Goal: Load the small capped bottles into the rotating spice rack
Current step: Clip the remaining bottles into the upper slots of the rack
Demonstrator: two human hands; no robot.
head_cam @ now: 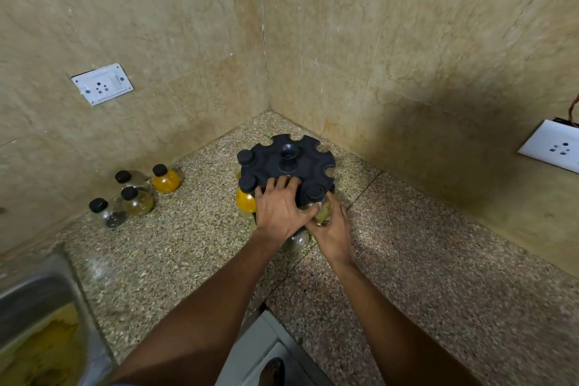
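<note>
The black rotating spice rack (pixel 291 163) stands in the corner of the speckled counter, its notched top facing up. Two capped bottles hang in its left notches, one filled with orange powder (pixel 245 200). My left hand (pixel 277 210) rests flat on the rack's front edge, fingers spread. My right hand (pixel 332 229) grips a small black-capped bottle (pixel 316 197) with greenish contents at the rack's front right notch. Several loose bottles (pixel 138 194) stand by the left wall, one of them orange (pixel 165 179).
Tiled walls meet right behind the rack. A white socket (pixel 101 84) sits on the left wall, another socket (pixel 554 146) on the right wall. A steel sink (pixel 37 316) lies at the lower left. Counter edge drops off near my arms.
</note>
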